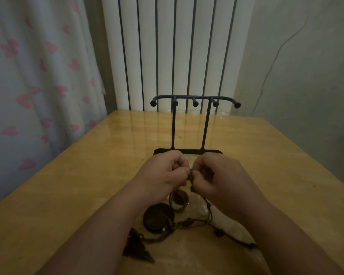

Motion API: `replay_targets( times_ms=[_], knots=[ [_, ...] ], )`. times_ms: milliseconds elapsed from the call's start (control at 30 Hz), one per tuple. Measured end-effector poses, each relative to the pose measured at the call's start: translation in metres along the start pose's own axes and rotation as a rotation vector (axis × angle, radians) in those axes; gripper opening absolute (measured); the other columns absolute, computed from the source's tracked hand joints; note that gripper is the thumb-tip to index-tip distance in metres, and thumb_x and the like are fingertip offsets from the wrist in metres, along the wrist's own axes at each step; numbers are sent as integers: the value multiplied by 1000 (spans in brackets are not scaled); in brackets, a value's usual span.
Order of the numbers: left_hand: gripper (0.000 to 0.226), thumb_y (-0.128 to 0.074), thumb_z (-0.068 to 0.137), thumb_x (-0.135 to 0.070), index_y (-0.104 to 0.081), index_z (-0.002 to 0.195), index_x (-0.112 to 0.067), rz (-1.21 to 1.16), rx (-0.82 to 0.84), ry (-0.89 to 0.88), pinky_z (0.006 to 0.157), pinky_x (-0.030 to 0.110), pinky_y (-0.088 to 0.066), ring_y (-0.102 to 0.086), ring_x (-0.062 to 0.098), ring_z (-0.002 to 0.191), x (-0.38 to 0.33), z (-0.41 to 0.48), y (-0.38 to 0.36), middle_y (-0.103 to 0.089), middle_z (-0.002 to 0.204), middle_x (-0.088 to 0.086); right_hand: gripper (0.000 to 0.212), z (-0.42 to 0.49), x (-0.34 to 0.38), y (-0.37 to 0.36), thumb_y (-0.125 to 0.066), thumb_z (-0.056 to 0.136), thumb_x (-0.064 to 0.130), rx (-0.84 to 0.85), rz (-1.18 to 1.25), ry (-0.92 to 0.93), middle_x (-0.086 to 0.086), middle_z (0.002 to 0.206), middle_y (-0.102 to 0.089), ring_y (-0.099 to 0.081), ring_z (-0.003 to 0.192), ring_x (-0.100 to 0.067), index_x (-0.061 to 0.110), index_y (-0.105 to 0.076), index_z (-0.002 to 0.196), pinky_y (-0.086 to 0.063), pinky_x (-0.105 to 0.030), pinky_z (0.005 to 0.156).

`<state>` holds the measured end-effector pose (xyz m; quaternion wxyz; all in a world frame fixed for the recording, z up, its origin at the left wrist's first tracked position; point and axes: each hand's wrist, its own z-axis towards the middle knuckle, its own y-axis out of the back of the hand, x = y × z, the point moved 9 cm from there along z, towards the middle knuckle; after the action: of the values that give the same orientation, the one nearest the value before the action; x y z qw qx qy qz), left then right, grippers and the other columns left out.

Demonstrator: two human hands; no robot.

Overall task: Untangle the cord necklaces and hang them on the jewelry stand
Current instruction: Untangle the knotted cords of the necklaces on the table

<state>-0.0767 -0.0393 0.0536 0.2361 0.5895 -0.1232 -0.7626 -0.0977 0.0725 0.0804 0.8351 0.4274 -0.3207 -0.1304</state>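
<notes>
A tangle of brown cord necklaces (195,223) lies on the wooden table (87,185) between my forearms. It carries a dark round pendant (158,217), a ring-shaped pendant (179,199) and a dark pointed pendant (137,248). My left hand (163,173) and my right hand (216,177) meet just above the tangle, and each pinches a bit of the cord at the same knot. Right behind my hands stands the black jewelry stand (195,100), its five ball-tipped pegs bare.
A white ribbed radiator (177,46) stands behind the table's far edge. To the left hangs a curtain with pink hearts (28,76), and a grey wall (306,66) closes the right side. A tiny speck (142,159) lies on the table left of the stand.
</notes>
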Motion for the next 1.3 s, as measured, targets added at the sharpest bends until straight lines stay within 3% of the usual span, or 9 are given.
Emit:
replay_targets(
  times_ms=[433,600,800,933,1133,1300],
  knots=[
    [23,-55,91,-13,-56,76,-30,52,40,-14,54,24,-41,-52,1,53,-5,-1,-4,-59,57,-14,7,-1,4,-2,-56,88,32,35,-46,-15,12,77,-47,-44,68,-5,29,-51,84,-37,-18,56],
    [25,-54,93,-13,-57,74,-30,-23,44,9,55,30,-41,-50,5,54,-3,-3,-4,-57,57,-12,12,0,2,-1,-55,89,28,25,-2,-37,10,73,-48,-44,64,-6,29,-48,79,-35,-18,54],
    [35,-53,94,-13,-60,69,-37,-109,28,23,56,32,-42,-51,9,54,-1,-3,-2,-59,62,-5,6,0,-3,1,-58,85,27,3,176,-69,5,72,-61,-60,66,-12,30,-57,80,-55,-35,59],
    [33,-53,94,-11,-60,71,-35,-108,17,23,54,31,-41,-50,7,53,-1,-3,0,-59,60,-6,11,0,-2,3,-60,85,27,-11,161,-54,7,68,-58,-57,67,-8,34,-56,77,-48,-23,55],
    [26,-53,93,-8,-57,75,-27,-76,11,16,54,31,-40,-49,6,51,-1,-3,-3,-57,57,-9,8,1,0,0,-61,87,28,-6,75,-52,7,70,-57,-53,62,-10,28,-56,80,-47,-27,55],
    [37,-53,93,-9,-58,69,-38,-82,18,14,54,32,-41,-49,6,52,-4,-3,-3,-57,57,-9,9,0,0,1,-60,86,29,-15,66,-44,7,69,-54,-48,60,-8,27,-55,79,-41,-22,52]
  ],
)
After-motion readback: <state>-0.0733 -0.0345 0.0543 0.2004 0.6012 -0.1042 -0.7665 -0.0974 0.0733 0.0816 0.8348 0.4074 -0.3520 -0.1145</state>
